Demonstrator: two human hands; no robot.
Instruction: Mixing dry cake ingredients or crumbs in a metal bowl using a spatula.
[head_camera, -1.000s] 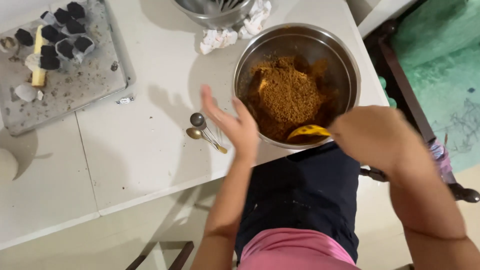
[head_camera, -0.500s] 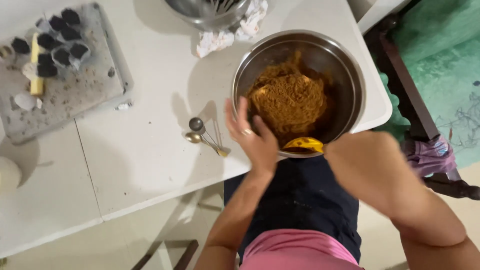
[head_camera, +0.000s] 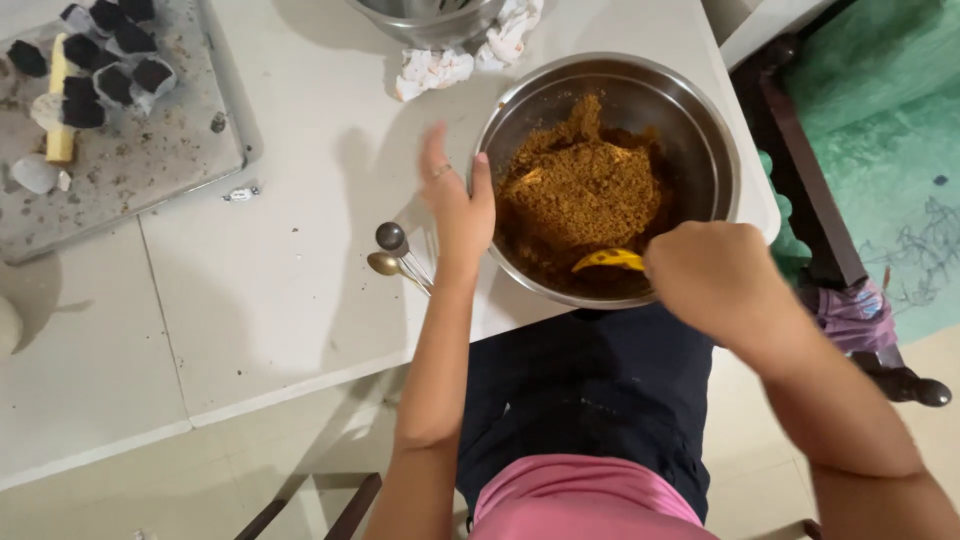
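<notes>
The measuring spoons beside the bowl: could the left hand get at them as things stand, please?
Probably yes: the left hand rests open against the steel bowl, holding nothing, and the measuring spoons lie uncovered just beside its wrist.

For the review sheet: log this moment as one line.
left hand: open, against steel bowl rim | right hand: holds yellow spatula in brown crumbly mix | measuring spoons beside left wrist

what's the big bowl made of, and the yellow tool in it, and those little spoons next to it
Bowl: looks like stainless steel, going by its shiny grey wall with soft reflections. Yellow tool, held by the right hand: probably plastic or silicone, since it is a smooth, even, bright colour; only its tip shows. Small spoons by the left hand: metal, with glossy round bowls, one silvery and one more golden.
</notes>
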